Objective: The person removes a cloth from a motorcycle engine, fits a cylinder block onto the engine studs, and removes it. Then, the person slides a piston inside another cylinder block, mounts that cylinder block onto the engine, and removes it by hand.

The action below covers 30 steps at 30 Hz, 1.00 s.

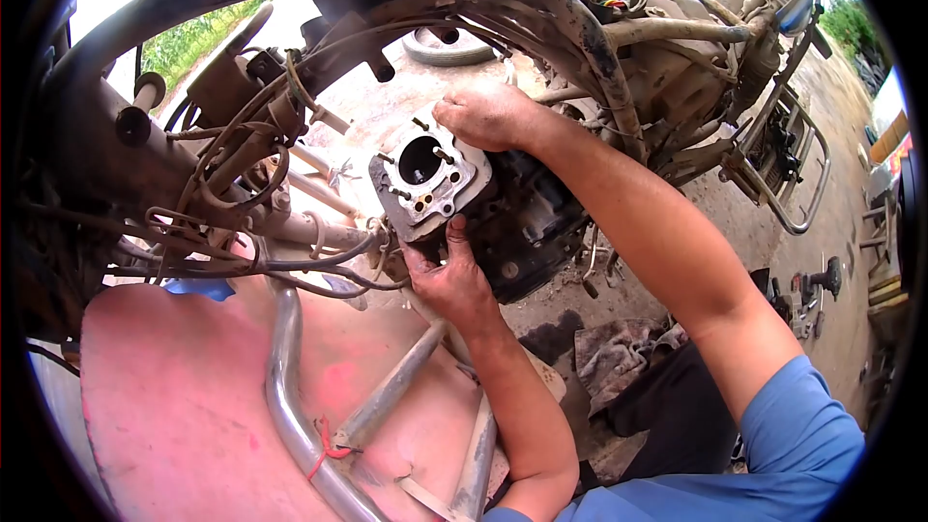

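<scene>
The metal cylinder block (456, 186), with a round bore and several upright studs, sits on the dark engine (527, 222) within the motorcycle frame. My left hand (449, 275) grips its near lower edge, thumb up against the side and fingers partly hidden below. At the block's far upper edge, my right hand (488, 116) is closed with its fingers curled; the fingertips are hidden. Both hands touch the block.
Frame tubes (590, 29) arch above the hands. Cables (329, 266) hang at the left. A pink panel (193, 387) and bare metal tube (287, 367) lie below. A tire (448, 55) is beyond, a rag (619, 358) and power drill (826, 277) at right.
</scene>
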Tool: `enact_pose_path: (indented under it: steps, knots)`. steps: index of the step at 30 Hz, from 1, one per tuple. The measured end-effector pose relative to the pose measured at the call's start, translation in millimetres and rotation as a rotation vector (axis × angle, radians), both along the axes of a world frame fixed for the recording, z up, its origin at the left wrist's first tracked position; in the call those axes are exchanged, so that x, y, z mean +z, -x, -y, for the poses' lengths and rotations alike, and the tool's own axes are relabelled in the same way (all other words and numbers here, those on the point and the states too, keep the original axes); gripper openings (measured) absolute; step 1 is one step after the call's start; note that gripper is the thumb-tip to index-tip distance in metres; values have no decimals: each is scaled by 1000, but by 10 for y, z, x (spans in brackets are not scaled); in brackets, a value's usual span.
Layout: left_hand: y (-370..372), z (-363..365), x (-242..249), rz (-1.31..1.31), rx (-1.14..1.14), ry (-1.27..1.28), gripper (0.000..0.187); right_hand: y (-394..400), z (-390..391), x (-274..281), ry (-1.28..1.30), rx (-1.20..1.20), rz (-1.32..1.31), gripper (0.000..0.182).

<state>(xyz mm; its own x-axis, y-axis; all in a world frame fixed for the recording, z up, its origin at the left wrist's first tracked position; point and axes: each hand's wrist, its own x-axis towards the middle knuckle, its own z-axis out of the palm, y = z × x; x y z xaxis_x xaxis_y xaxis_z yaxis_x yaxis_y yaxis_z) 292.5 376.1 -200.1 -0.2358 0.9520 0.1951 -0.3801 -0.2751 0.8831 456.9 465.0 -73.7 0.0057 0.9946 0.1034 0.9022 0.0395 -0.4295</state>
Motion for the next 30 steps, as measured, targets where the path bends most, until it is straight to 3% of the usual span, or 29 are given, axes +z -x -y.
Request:
enact_pose_path:
  steps: [10,13,16,19,21,22,24,28,30]
  knots:
    - [8,-8,-37,-51,8,-1,57,37,-39,23,-29,74,146,47]
    - [9,-14,-26,-19,-6,-6,55,94,95,121,-51,9,50,43]
    - [-3,24,107,-22,0,6,44,-31,-93,-92,-107,72,71,36]
    - [21,2,268,18,49,-23,40,-56,-111,62,-135,170,111,36]
    - [70,-13,395,49,45,-22,41,-40,-86,127,-236,183,-88,39]
    - [103,-16,463,55,43,-25,41,-13,-182,89,-168,110,-65,42]
    - [54,28,607,76,70,-34,43,-51,-144,58,-252,213,-233,43]
    - [30,41,708,94,89,-14,46,-95,-81,-162,-618,427,-246,27]
    - [73,38,689,51,107,22,48,-56,36,-107,-499,405,-365,30]
